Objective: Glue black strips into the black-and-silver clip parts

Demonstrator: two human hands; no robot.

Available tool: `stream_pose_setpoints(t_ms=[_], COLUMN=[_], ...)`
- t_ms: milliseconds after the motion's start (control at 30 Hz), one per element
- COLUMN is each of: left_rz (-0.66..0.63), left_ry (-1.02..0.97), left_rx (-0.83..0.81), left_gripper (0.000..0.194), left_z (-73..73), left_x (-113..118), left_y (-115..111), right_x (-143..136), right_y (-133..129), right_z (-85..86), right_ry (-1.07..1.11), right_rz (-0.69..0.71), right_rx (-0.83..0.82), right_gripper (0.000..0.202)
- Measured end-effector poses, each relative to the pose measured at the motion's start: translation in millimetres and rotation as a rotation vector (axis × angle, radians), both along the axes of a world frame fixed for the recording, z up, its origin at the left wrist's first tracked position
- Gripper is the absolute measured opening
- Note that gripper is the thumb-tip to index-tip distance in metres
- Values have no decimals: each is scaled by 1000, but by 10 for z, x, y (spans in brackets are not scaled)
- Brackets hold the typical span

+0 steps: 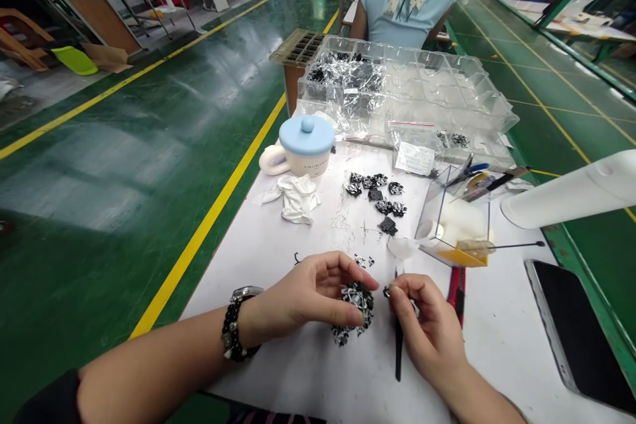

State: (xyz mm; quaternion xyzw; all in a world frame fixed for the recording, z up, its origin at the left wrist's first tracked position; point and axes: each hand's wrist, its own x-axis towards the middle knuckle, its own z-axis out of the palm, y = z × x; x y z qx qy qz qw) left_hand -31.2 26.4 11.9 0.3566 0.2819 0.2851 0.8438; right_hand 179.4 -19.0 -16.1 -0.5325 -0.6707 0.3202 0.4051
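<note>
My left hand point(320, 291), with a watch and beaded bracelet at its wrist, curls around a cluster of small black-and-silver parts point(358, 301). The thumb lies in front of it and the fingers behind; whether the cluster rests on the table I cannot tell. Close by on the right, my right hand point(427, 315) pinches a small black part point(386, 291) between thumb and forefinger. Dark tweezers point(398, 351) lie on the white table point(328, 384), beside the right hand. A few loose metal bits point(360, 261) lie just beyond the left fingers.
Several black parts point(376, 195) are grouped mid-table. A blue-lidded mug point(308, 152) and crumpled tissue point(298, 199) stand left; a clear tool box point(454, 218), red cutter point(456, 291), white cylinder point(571, 189) and phone point(579, 331) right. Behind are a compartment tray point(422, 109) and a seated person point(407, 3).
</note>
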Motion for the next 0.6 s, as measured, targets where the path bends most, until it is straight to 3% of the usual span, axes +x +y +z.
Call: stream_pose_setpoints(t_ms=[200, 600], left_rz=[-53, -44], left_ry=[-162, -129], left_rx=[-30, 13], left_gripper=[35, 39], left_z=[-57, -112], left_x=[105, 104], left_y=[-99, -112], right_x=[-65, -60], right_y=[-35, -8], right_z=[22, 14], right_ry=[-10, -150], right_rz=[0, 29], right_rx=[52, 165], right_gripper=[3, 11])
